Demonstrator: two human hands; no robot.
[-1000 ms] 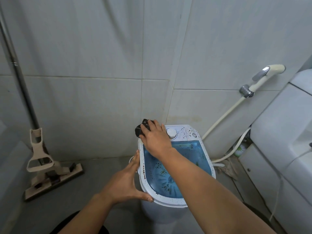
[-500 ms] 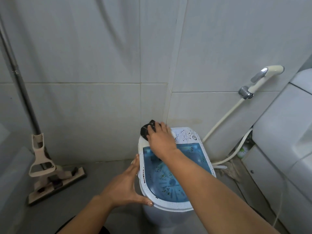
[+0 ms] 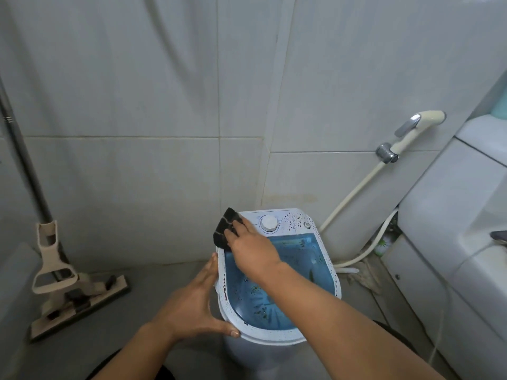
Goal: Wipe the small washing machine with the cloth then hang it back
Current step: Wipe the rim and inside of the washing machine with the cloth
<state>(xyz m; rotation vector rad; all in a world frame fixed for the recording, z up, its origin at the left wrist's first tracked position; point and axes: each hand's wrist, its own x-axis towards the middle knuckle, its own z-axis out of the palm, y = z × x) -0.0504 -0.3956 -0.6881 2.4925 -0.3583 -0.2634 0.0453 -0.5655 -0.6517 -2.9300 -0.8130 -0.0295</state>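
A flat mop [image 3: 68, 272] leaned against the tiled wall at the far left, its head resting on the grey floor [image 3: 153, 281]. Next along, the person's left hand [image 3: 192, 305] lay open against the left rim of the small washing machine [image 3: 277, 338], fingers together and flat along the side, thumb spread onto the near rim, bracing rather than gripping. The machine stood on the floor in the corner of the room, its translucent blue lid [image 3: 288, 272] closed and flecked with dark specks. At the machine's back left corner the right hand [image 3: 252, 249] pressed a dark cloth [image 3: 225, 231] down onto the white top panel, fingers spread over the fabric and holding it flat; part of the cloth overhung the edge. Just to the right of it sat the white timer dial [image 3: 269, 223].

To do this well, I judged, the cloth wanted firm, even pressure and overlapping strokes, working round the dial and then down over the speckled lid, with the left hand holding the light tub from sliding. The overhanging corner would be better tucked under the palm.

Further right a bidet sprayer [image 3: 417, 126] hung on the wall, its hose [image 3: 354, 193] looping to the floor beside what looked like a toilet cistern [image 3: 450, 229], though only its edge showed. No hook or rail for the cloth was in sight.
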